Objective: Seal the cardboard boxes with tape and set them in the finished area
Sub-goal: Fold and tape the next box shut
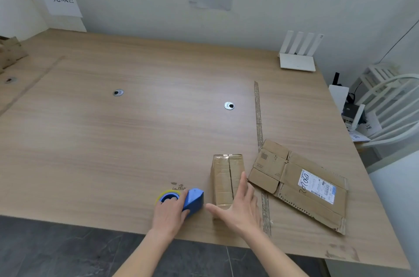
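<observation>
The small cardboard box (227, 178), brown, oblong and matt with a centre seam, stood on the wood-grain table (113, 140) against the right hand (240, 205), whose fingers (243, 182) were straight and spread along the box's right side, thumb at its near end. Left of that thumb, the left hand (169, 214) gripped a blue plastic tape dispenser (191, 199). Beyond the right fingertips lay a flattened, labelled carton (301, 183).

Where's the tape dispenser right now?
In the head view, the tape dispenser sits near the table's front edge, gripped by the left hand, just left of the small box.
</observation>
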Tool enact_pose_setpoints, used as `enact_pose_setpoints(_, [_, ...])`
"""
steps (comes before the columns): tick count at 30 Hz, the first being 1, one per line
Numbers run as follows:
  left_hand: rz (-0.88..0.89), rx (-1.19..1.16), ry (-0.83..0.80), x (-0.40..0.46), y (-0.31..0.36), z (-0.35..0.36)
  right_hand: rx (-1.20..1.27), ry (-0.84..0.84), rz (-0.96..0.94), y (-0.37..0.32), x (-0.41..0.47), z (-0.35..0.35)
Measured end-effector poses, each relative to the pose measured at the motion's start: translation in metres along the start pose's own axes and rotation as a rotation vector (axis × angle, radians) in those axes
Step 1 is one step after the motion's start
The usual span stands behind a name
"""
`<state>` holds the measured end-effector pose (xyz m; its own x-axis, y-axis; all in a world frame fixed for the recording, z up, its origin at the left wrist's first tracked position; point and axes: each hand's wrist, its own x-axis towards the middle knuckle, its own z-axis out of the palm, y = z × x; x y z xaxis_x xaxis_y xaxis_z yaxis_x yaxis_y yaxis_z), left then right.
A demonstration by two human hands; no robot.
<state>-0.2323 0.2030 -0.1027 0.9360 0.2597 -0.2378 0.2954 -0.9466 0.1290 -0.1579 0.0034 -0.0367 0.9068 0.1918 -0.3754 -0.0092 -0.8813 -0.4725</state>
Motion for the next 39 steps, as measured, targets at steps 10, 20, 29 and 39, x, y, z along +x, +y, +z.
enact_pose_setpoints(10, [-0.195,-1.005,-0.144,0.013,0.070,-0.053,0.488,-0.138,-0.004,0.018,0.010,-0.028])
enact_pose_setpoints(20, [-0.330,-1.610,0.189,0.030,0.100,-0.259,0.904,-0.224,-0.069,-0.095,0.032,-0.178])
enact_pose_setpoints(29, [-0.075,-1.586,0.560,-0.013,0.046,-0.398,0.826,-0.204,-0.570,-0.218,-0.006,-0.284])
enact_pose_setpoints(39, [0.001,-1.436,0.638,-0.108,-0.107,-0.447,0.548,-0.187,-0.976,-0.355,-0.081,-0.259])
